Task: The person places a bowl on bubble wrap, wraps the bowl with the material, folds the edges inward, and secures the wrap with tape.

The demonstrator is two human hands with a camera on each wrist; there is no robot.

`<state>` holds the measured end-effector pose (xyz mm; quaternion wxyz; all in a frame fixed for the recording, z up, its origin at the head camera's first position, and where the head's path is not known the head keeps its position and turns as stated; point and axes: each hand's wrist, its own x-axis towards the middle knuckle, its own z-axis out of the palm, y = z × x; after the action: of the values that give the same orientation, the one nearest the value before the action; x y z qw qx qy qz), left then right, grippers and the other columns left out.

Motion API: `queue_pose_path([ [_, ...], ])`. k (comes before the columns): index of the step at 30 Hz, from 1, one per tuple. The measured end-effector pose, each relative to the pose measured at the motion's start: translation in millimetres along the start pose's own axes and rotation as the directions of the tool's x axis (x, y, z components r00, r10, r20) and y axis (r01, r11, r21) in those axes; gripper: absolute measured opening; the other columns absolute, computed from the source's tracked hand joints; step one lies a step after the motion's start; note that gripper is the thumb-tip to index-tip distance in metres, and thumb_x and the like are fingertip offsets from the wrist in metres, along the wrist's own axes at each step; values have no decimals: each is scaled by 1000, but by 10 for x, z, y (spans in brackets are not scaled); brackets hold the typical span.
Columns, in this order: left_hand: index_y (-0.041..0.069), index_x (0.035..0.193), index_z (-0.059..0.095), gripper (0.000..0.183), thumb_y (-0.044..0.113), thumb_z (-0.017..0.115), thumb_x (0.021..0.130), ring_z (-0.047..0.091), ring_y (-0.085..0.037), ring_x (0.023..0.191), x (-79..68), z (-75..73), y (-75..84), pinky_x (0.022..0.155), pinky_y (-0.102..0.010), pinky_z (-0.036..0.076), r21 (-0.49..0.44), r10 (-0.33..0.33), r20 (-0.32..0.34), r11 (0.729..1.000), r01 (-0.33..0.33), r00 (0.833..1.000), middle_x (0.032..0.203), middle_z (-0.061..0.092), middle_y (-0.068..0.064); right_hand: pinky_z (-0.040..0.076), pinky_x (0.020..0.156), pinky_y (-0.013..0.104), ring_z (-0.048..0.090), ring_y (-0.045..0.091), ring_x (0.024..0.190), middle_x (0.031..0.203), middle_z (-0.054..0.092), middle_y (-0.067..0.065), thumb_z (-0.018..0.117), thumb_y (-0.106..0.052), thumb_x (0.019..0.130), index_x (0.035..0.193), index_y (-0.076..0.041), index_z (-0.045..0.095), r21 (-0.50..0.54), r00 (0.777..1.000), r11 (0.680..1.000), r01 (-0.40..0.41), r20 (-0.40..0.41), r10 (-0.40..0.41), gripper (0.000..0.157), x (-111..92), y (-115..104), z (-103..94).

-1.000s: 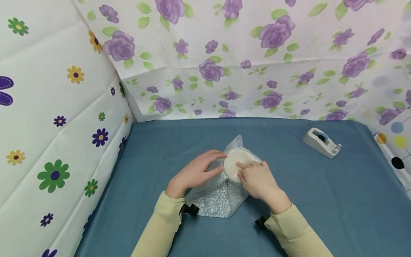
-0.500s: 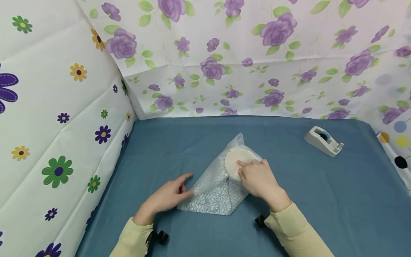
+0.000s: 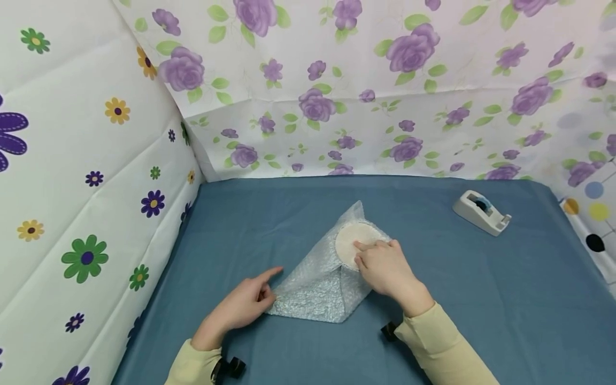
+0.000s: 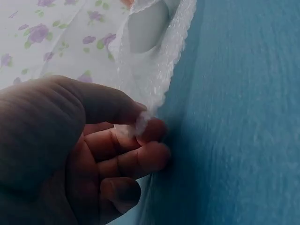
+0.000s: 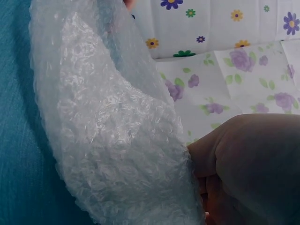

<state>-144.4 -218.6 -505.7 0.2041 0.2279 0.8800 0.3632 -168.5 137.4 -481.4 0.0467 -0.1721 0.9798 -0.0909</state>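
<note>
A sheet of bubble wrap lies partly folded around a round off-white object that stands with a flat face up. My left hand pinches the wrap's left corner between thumb and curled fingers, its index finger pointing away. In the left wrist view, a small tuft of wrap sticks out at the fingertips. The right hand presses down on the round object's flat top with a fingertip; its thumb tip rests near the lower edge. In the right wrist view, bubble wrap hides those fingertips.
A white tape dispenser stands at the back right of the blue table cover. Flowered sheets rise behind and at the left. Each wrist wears a small black camera mount.
My left hand has left the round object, moved down and left, and taken hold of the wrap's left corner. That corner now spreads out leftward. The right hand keeps its place.
</note>
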Motion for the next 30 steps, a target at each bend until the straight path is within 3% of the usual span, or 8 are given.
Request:
queue_pose_path([
  [4,13,160,47,50,12,59,111,59,-15,54,-70,-5,-53,59,-32,53,-99,14,-40,995,-17,999,75,65,2,37,84,46,64,27,106,154,60,-2,54,-26,113,108,-23,85,7,1000,1000,-3,-6,3,31,5,-7,19],
  [8,15,140,63,29,13,62,111,68,-23,61,-128,-13,-100,58,-36,57,-227,86,-92,968,-105,992,80,70,-3,36,83,46,64,27,105,154,60,-2,55,-27,113,112,-22,85,4,1000,1000,-6,-11,6,31,7,-4,30],
  [12,13,120,78,16,12,67,108,73,-25,74,-175,-35,-135,64,-35,60,-279,162,-165,938,-204,973,96,78,-5,34,81,44,63,25,99,154,60,-2,55,-27,113,108,-23,85,9,1000,1000,-8,-16,8,31,10,2,34],
  [16,13,123,81,30,-4,68,103,76,-22,88,-208,-66,-143,72,-32,62,-219,237,-188,936,-276,953,116,80,-4,32,79,43,61,23,92,154,60,-2,55,-27,113,103,-25,85,13,1000,1000,-6,-20,6,32,7,3,27],
  [20,15,129,80,45,-14,70,96,76,-14,100,-203,-71,-115,79,-32,63,-95,298,-217,941,-324,930,122,79,-1,32,79,44,59,22,89,154,60,-1,55,-27,113,100,-25,84,12,1000,1000,-10,-18,10,32,9,3,25],
  [23,17,122,82,39,-10,77,94,75,-10,96,-167,-62,-67,75,-28,62,7,358,-310,927,-375,881,116,80,0,32,80,44,58,22,88,154,60,-1,54,-27,113,90,-27,82,15,1000,1000,-10,-9,10,36,14,4,33],
  [27,14,113,84,31,-7,80,91,69,-6,77,-75,-42,39,65,-20,55,95,447,-452,885,-456,772,98,79,0,32,80,44,59,22,91,155,59,-2,54,-28,113,91,-28,82,21,1000,1000,-12,-2,12,35,19,5,40],
  [30,11,112,83,31,-11,79,91,68,-7,70,11,-16,134,62,-18,54,90,468,-517,863,-498,717,91,79,-1,34,82,45,61,24,94,155,59,-2,54,-28,113,99,-27,84,23,1000,1000,-13,-5,13,32,18,6,38],
])
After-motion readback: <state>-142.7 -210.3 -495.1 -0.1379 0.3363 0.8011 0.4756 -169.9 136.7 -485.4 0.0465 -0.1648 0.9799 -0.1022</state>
